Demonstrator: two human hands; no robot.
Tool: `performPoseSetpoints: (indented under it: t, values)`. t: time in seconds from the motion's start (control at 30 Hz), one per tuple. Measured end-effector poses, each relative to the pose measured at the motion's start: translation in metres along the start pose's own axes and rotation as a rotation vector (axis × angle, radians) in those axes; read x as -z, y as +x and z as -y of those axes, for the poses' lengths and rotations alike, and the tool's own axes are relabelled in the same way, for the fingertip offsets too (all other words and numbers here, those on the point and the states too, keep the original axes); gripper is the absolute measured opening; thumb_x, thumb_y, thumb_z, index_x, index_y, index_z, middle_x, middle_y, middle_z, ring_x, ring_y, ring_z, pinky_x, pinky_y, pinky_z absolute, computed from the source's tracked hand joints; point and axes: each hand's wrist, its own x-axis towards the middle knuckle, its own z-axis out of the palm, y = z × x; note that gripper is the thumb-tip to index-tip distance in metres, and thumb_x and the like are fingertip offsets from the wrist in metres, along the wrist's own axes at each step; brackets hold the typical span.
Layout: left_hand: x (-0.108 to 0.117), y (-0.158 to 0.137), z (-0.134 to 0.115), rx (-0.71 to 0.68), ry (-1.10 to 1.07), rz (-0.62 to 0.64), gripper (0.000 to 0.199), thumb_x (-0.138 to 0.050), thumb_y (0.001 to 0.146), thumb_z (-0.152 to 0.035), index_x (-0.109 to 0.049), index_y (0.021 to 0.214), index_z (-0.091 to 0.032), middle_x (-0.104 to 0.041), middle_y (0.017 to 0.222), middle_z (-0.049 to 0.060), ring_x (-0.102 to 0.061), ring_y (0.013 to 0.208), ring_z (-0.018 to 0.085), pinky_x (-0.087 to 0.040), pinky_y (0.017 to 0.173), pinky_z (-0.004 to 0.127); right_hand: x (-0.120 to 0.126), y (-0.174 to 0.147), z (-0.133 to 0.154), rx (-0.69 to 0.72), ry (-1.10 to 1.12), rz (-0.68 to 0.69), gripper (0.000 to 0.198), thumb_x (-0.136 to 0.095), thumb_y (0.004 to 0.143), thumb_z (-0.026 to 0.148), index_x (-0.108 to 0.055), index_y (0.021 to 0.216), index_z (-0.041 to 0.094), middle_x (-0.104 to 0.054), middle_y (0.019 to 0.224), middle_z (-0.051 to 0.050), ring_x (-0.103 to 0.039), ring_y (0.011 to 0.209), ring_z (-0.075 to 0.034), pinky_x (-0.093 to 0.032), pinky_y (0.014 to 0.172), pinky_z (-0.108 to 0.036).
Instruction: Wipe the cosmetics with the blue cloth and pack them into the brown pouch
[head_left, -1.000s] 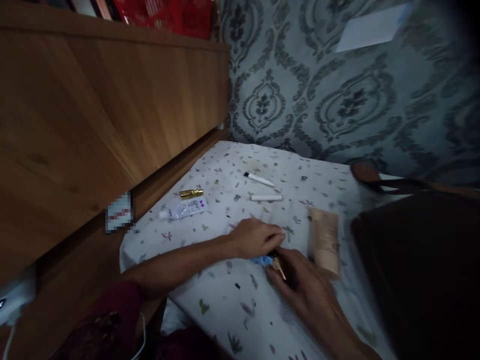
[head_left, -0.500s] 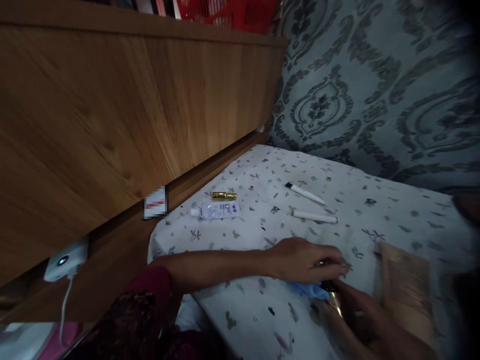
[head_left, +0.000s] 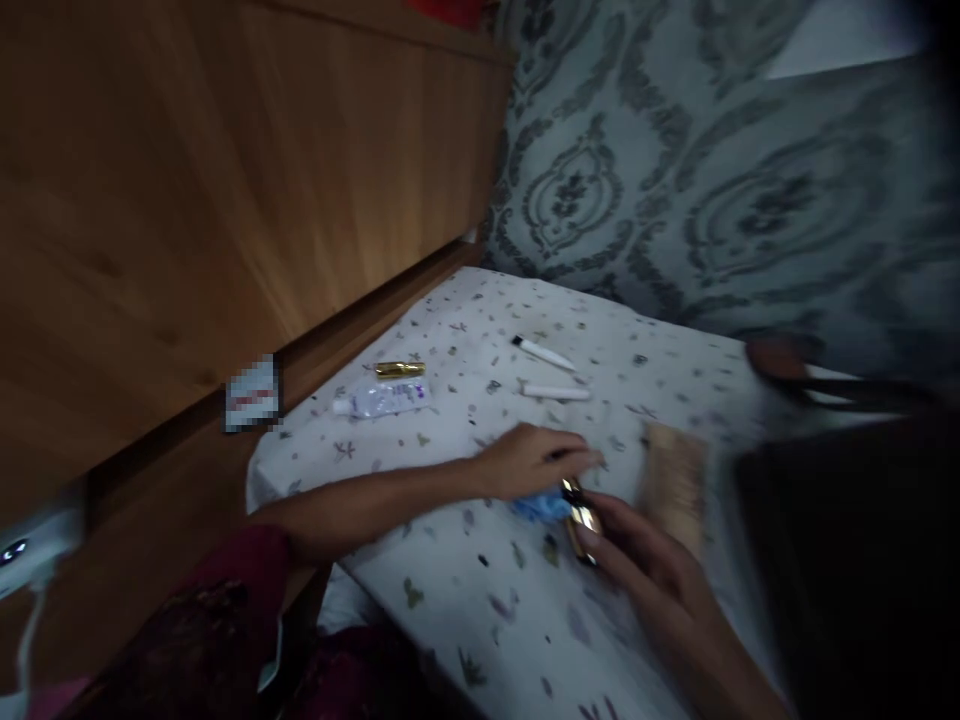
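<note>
My right hand (head_left: 667,575), on the right, is closed round a shiny gold lipstick tube (head_left: 585,530) with a dark band near its upper end. My left hand (head_left: 529,460) reaches in from the left, its fingers bent over the top of the tube. A crumpled blue cloth (head_left: 541,505) sticks out under the left palm, pressed against the tube. Part of the cloth and the tube's upper end are hidden by the left fingers. Both hands are just above the patterned white cloth cover (head_left: 420,590).
Farther back lie a gold tube (head_left: 399,370), a clear squeeze tube (head_left: 382,399), a white pen with a black end (head_left: 544,353) and a white stick (head_left: 556,393). A brown packet (head_left: 675,480) and a dark bag (head_left: 847,560) are at right. A wooden cabinet (head_left: 262,200) borders the left.
The view has swung to the right, so things appear farther left and the dark bag shows more. The right hand and the gold tube are in clearer sight; both hands keep their hold.
</note>
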Motion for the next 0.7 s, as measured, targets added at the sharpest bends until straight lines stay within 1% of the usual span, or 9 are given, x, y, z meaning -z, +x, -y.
performPoseSetpoints:
  t: [0.07, 0.13, 0.2, 0.3, 0.37, 0.43, 0.53, 0.63, 0.7]
  values:
    - [-0.003, 0.001, 0.001, -0.005, -0.066, -0.030, 0.040, -0.045, 0.096, -0.045, -0.044, 0.064, -0.020, -0.045, 0.062, -0.004, -0.046, 0.065, 0.012, -0.039, 0.065, 0.024, -0.001, -0.002, 0.002, -0.018, 0.078, 0.076, 0.046, -0.079, 0.070, 0.052, -0.073, 0.104, 0.022, -0.074, 0.092, -0.007, -0.068, 0.083, -0.023, -0.059, 0.073, -0.035]
    - [-0.004, 0.003, 0.002, 0.024, -0.124, -0.059, 0.046, -0.045, 0.094, -0.054, -0.048, 0.065, -0.019, -0.047, 0.063, -0.003, -0.046, 0.065, 0.012, -0.039, 0.065, 0.025, -0.001, -0.004, 0.001, -0.043, 0.132, 0.130, 0.042, -0.077, 0.075, 0.050, -0.072, 0.105, 0.023, -0.071, 0.088, -0.004, -0.065, 0.081, -0.020, -0.056, 0.075, -0.033]
    - [-0.004, 0.003, 0.002, 0.077, -0.175, -0.103, 0.051, -0.046, 0.092, -0.061, -0.053, 0.067, -0.018, -0.048, 0.062, -0.003, -0.046, 0.063, 0.013, -0.039, 0.063, 0.025, 0.000, -0.005, 0.000, -0.056, 0.212, 0.135, 0.039, -0.078, 0.076, 0.047, -0.071, 0.107, 0.023, -0.071, 0.092, -0.003, -0.064, 0.082, -0.019, -0.054, 0.075, -0.032]
    - [-0.005, 0.003, 0.001, 0.128, -0.246, -0.121, 0.052, -0.046, 0.091, -0.065, -0.054, 0.072, -0.018, -0.049, 0.063, -0.003, -0.045, 0.061, 0.012, -0.038, 0.060, 0.025, -0.001, -0.005, 0.000, -0.058, 0.308, 0.127, 0.040, -0.079, 0.076, 0.044, -0.069, 0.110, 0.025, -0.070, 0.098, -0.003, -0.064, 0.088, -0.018, -0.053, 0.080, -0.032]
    - [-0.006, 0.003, 0.001, 0.158, -0.287, -0.109, 0.053, -0.046, 0.091, -0.067, -0.055, 0.076, -0.017, -0.052, 0.066, -0.002, -0.047, 0.062, 0.013, -0.039, 0.061, 0.026, -0.002, -0.003, 0.000, -0.027, 0.359, 0.094, 0.039, -0.080, 0.076, 0.043, -0.067, 0.109, 0.025, -0.069, 0.100, -0.002, -0.064, 0.092, -0.018, -0.052, 0.085, -0.033]
    - [-0.009, 0.002, 0.001, 0.148, -0.291, -0.068, 0.054, -0.046, 0.091, -0.069, -0.057, 0.078, -0.017, -0.054, 0.069, -0.001, -0.051, 0.067, 0.014, -0.042, 0.064, 0.026, -0.002, -0.001, 0.000, 0.026, 0.408, 0.028, 0.037, -0.081, 0.075, 0.043, -0.065, 0.104, 0.025, -0.068, 0.102, -0.002, -0.063, 0.095, -0.018, -0.051, 0.089, -0.033]
    - [-0.014, -0.001, 0.000, 0.133, -0.295, 0.029, 0.052, -0.051, 0.090, -0.068, -0.057, 0.083, -0.017, -0.055, 0.074, -0.002, -0.051, 0.068, 0.013, -0.042, 0.064, 0.024, -0.001, 0.001, 0.002, 0.088, 0.452, -0.109, 0.036, -0.083, 0.073, 0.040, -0.059, 0.095, 0.024, -0.067, 0.095, 0.000, -0.063, 0.091, -0.017, -0.052, 0.085, -0.030]
    - [-0.016, -0.004, -0.004, 0.224, -0.389, 0.155, 0.049, -0.061, 0.086, -0.066, -0.055, 0.100, -0.019, -0.060, 0.077, -0.002, -0.053, 0.064, 0.012, -0.040, 0.057, 0.022, 0.000, 0.001, 0.003, 0.112, 0.426, -0.210, 0.038, -0.084, 0.070, 0.038, -0.055, 0.090, 0.024, -0.065, 0.086, 0.002, -0.063, 0.083, -0.016, -0.053, 0.081, -0.030]
    - [-0.017, -0.005, -0.007, 0.304, -0.510, 0.205, 0.052, -0.068, 0.082, -0.063, -0.054, 0.108, -0.020, -0.064, 0.081, 0.000, -0.059, 0.067, 0.014, -0.044, 0.060, 0.022, 0.000, 0.000, 0.004, 0.132, 0.411, -0.243, 0.040, -0.085, 0.069, 0.038, -0.054, 0.090, 0.024, -0.065, 0.085, 0.002, -0.063, 0.083, -0.017, -0.053, 0.082, -0.032]
